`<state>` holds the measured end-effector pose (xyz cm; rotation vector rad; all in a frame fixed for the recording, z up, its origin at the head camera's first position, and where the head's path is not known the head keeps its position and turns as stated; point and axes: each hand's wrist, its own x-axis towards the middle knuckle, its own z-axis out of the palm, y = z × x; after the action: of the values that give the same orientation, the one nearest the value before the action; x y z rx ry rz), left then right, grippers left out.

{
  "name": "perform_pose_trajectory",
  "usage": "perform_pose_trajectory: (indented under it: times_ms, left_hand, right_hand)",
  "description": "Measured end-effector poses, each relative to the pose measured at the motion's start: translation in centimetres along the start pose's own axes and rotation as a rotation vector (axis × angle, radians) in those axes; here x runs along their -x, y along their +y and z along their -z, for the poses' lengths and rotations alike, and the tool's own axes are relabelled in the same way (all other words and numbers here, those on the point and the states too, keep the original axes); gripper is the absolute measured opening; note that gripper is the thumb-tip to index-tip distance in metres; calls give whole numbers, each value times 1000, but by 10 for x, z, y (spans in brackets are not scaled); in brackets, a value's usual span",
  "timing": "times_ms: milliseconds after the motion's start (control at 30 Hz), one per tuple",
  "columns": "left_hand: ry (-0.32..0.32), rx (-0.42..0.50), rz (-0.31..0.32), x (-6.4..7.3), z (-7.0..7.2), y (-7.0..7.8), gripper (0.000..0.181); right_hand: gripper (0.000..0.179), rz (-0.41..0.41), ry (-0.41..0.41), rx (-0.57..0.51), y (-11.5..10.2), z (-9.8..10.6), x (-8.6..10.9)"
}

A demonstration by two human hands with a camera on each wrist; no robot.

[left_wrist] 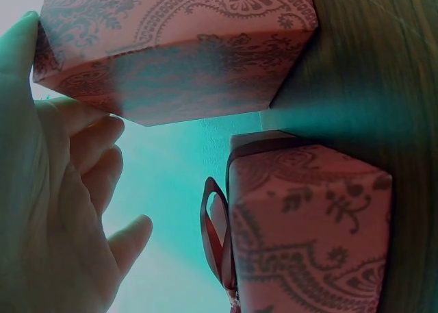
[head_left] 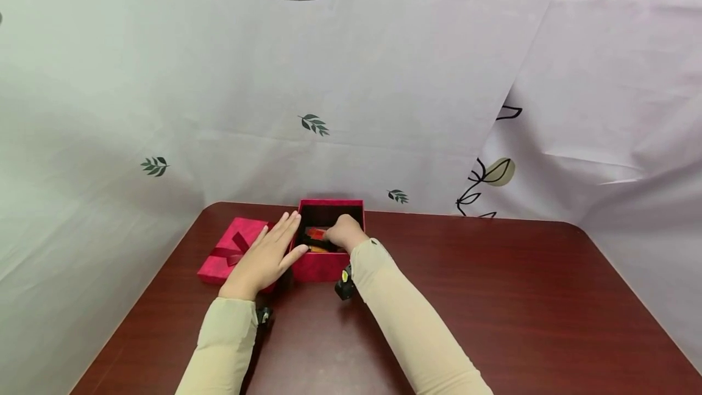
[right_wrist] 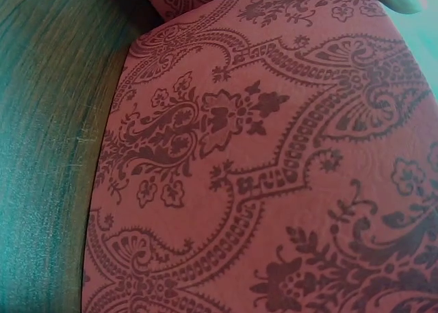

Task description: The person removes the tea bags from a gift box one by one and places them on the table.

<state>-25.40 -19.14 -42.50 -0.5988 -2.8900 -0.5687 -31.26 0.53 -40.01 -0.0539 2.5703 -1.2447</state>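
A red patterned gift box [head_left: 320,268] stands uncovered at the table's far side, its dark inside showing. My right hand [head_left: 347,233] reaches down over the front right rim, its fingertips hidden inside; I cannot tell whether they hold anything. Beside those fingers lie a small red and orange item [head_left: 315,233] and a black one [head_left: 323,244]. My left hand [head_left: 263,261] is spread with straight fingers, fingertips right at the box's left edge. In the left wrist view, the hand [left_wrist: 55,169] has its fingers along the patterned box wall [left_wrist: 198,73].
To the box's left lies its red lid [head_left: 249,229] with a dark red ribbon bow [head_left: 236,250], partly behind my left hand. The brown wooden table [head_left: 493,297] extends to the right. A white cloth with leaf prints [head_left: 384,90] hangs behind the table's far edge.
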Motion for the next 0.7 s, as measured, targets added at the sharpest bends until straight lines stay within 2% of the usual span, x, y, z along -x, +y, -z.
perform_pose_trajectory:
  times_ms: [67,200,267,333,500,600,700]
  left_hand:
    - [-1,1,-2,-1,0,0,76]
    - [-7,12,4,-1,0,1,76]
    - [-9,14,6,-1,0,1,76]
    - [-9,13,6,-1,0,1,76]
    - [-2,7,-3,-2,0,2,76]
    - [2,9,-4,-2,0,2,75]
    - [5,16,1,-2,0,2,74]
  right_hand:
    - [16,16,26,12,0,0,-1]
    - [40,43,66,34,0,0,-5]
    - [47,50,72,34,0,0,-6]
    - [42,61,78,42,-1,2,-4]
    - [11,89,119,85,-4,4,1]
    - [6,94,154,92,-4,2,1]
    - [10,104,180,67,-3,1,0]
